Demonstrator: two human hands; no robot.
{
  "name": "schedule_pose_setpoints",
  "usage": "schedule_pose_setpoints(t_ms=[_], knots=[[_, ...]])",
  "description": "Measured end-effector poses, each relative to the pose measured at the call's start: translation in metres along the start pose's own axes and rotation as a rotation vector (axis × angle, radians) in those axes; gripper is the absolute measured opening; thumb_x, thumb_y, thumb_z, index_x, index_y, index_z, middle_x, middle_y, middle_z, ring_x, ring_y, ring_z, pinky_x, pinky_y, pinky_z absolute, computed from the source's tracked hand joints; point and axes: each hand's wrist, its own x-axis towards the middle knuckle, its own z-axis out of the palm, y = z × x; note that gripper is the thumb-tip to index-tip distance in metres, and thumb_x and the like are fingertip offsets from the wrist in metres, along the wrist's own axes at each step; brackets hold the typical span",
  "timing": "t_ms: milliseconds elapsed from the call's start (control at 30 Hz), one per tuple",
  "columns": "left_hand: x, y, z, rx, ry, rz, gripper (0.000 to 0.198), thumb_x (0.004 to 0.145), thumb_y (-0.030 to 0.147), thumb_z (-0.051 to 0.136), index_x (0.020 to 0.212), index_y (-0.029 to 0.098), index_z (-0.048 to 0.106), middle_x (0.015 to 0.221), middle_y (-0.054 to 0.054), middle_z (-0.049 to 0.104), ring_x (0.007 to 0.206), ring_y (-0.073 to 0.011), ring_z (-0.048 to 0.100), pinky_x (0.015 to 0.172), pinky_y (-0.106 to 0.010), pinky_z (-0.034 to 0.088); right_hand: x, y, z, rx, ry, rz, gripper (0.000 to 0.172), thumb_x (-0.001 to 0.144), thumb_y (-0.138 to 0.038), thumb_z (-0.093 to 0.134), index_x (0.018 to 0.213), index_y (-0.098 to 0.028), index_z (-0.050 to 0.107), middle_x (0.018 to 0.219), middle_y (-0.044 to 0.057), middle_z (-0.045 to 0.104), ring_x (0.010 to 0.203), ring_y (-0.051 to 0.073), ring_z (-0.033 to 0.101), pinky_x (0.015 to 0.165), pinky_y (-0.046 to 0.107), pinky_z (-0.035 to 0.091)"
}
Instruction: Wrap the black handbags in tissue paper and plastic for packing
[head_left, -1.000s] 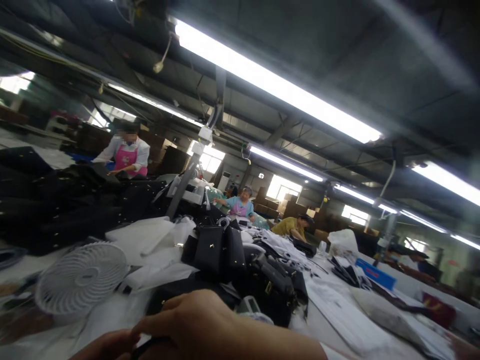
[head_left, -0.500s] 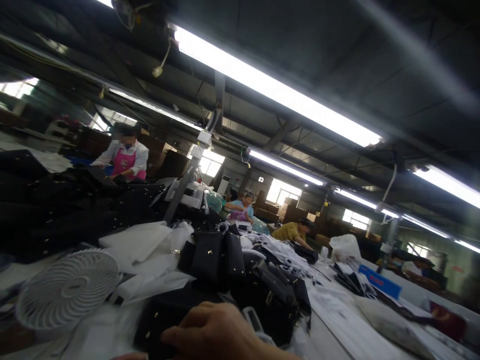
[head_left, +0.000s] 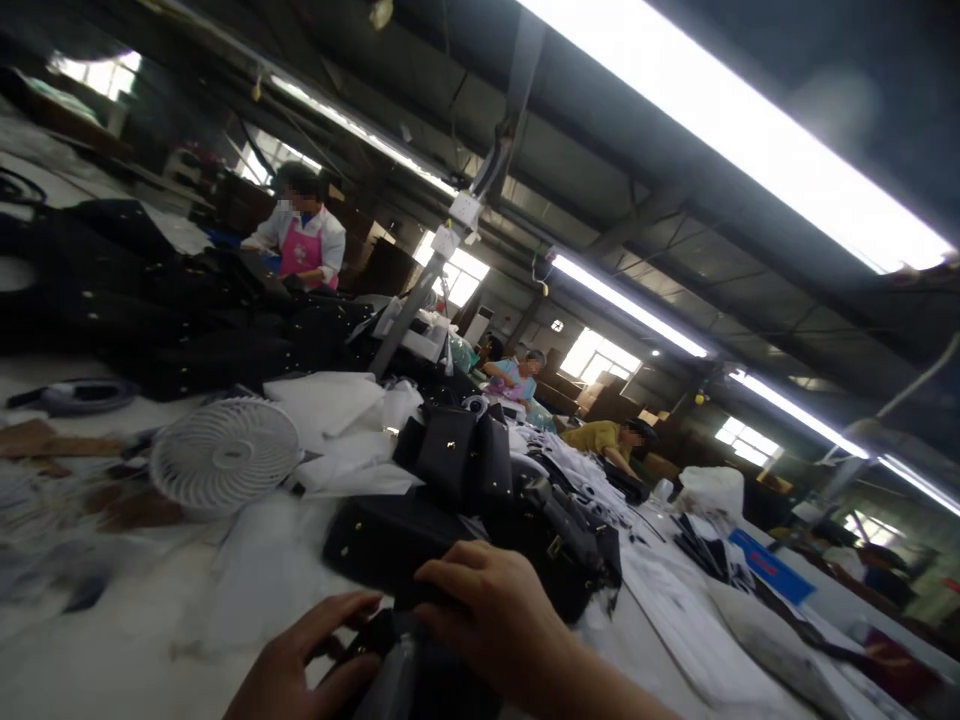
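Note:
At the bottom of the view, my right hand [head_left: 499,610] is closed over the upper edge of a black handbag [head_left: 442,670], its fingers bent. My left hand [head_left: 307,655] grips the same bag's left side, thumb and fingers curled around dark material. A strip of clear plastic [head_left: 401,660] shows between the hands. Much of the bag is hidden by my hands and the frame's lower edge. Just beyond lies another black bag [head_left: 390,540] with small gold fittings. Behind it, several more black bags [head_left: 457,450] are piled up.
A white fan [head_left: 225,455] stands left of the bags, near white paper [head_left: 326,405]. Black pieces with studs [head_left: 187,310] cover the far left. A blue box [head_left: 772,565] and a pale sack [head_left: 769,630] lie at right. A person in a pink apron [head_left: 304,245] works across the table.
The view has turned left and down. My left hand has come into view at the bag. My right hand has moved from the black bag beyond to the one held nearer me.

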Motion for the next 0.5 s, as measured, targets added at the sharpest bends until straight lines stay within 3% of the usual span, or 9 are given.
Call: schedule_pose_setpoints(t_ms=[167,267,367,500], knots=[[-0.007,-0.009,0.002,-0.11,-0.055,-0.026,0.03,0.08,0.035,0.075,0.109,0.032,0.078,0.117,-0.002,0.077,0.109,-0.0252,0.073,0.09,-0.029,0.061,-0.002,-0.003,0.012,-0.027,-0.07,0.01,0.023,0.088,-0.033,0.075,0.111,-0.029,0.076,0.097,0.002,0.077,0.085,0.019,0.073,0.071,0.025,0.049],[-0.014,-0.009,0.004,-0.108,0.056,-0.036,0.033,0.078,0.038,0.078,0.11,0.031,0.077,0.117,-0.002,0.077,0.103,-0.0247,0.075,0.088,-0.028,0.062,-0.001,-0.005,0.019,-0.01,-0.089,0.004,0.025,0.088,-0.033,0.075,0.112,-0.03,0.075,0.098,0.001,0.076,0.085,0.018,0.073,0.071,0.024,0.049],[-0.018,0.0,0.004,-0.106,0.137,-0.021,0.041,0.076,0.044,0.081,0.114,0.032,0.076,0.115,-0.002,0.078,0.095,-0.0228,0.077,0.086,-0.026,0.063,0.002,-0.011,0.021,0.016,-0.104,-0.015,0.027,0.087,-0.032,0.076,0.114,-0.029,0.075,0.099,0.002,0.077,0.085,0.019,0.073,0.072,0.024,0.05],[-0.009,0.027,0.0,-0.305,0.099,-0.037,0.033,0.075,0.041,0.081,0.106,0.03,0.078,0.106,-0.001,0.081,0.093,-0.0236,0.078,0.083,-0.026,0.064,0.011,-0.018,0.015,0.101,-0.1,-0.027,0.026,0.089,-0.03,0.074,0.115,-0.028,0.075,0.098,0.002,0.076,0.085,0.018,0.073,0.073,0.024,0.051]])
